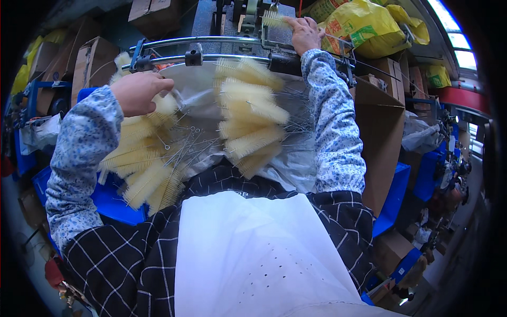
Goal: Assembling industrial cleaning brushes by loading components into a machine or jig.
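Note:
At the machine (252, 48), my right hand (306, 35) is closed on the end of a brush (274, 19) with pale yellow bristles, lying crosswise by the metal fixture. My left hand (140, 92) hovers at the top of the left pile of brushes (140, 140); its thumb and bent forefinger are apart, and I see nothing between them. The other fingers are hidden. A second pile of brushes (251, 108) lies in the middle, bristle ends to the left, thin wire stems to the right. Looped wire ends (194, 130) stick out from the left pile.
Two metal rods (222, 56) with black clamps cross in front of the machine. A yellow bag (364, 26) sits at the far right, above an open cardboard box (377, 137). Blue bins (119, 198) stand at the left. White cloth (296, 166) lies under the brushes.

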`<state>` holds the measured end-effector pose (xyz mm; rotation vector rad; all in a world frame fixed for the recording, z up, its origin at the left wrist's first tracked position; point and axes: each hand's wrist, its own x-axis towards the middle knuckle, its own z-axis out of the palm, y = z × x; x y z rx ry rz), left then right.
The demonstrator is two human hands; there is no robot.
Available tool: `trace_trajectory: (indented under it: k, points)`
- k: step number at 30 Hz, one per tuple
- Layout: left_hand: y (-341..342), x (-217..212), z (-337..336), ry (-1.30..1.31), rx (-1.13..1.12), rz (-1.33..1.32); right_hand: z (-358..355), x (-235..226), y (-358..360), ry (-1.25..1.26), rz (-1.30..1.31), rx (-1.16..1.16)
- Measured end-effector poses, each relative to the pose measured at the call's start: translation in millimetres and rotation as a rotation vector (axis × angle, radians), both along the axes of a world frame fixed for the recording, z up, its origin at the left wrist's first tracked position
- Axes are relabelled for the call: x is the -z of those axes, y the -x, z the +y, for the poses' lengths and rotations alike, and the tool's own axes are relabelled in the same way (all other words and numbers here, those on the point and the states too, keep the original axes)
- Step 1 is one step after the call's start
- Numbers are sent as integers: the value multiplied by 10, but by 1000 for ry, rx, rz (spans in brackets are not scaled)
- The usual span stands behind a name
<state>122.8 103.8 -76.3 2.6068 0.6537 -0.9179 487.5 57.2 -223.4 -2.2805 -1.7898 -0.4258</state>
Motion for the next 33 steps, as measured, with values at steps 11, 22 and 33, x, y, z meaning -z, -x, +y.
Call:
trace_trajectory:
  k: [11,22,33]
  points:
    - [526,-767,-66,70,-275,-499,-511,-224,-136,111,18,314]
    - [1260,-1022,-14,-90,-327,-836,-96,-172,462,-117,289,193]
    - [1212,-981,73,-8,-339,-865,155,-240,1009,9,262,153]
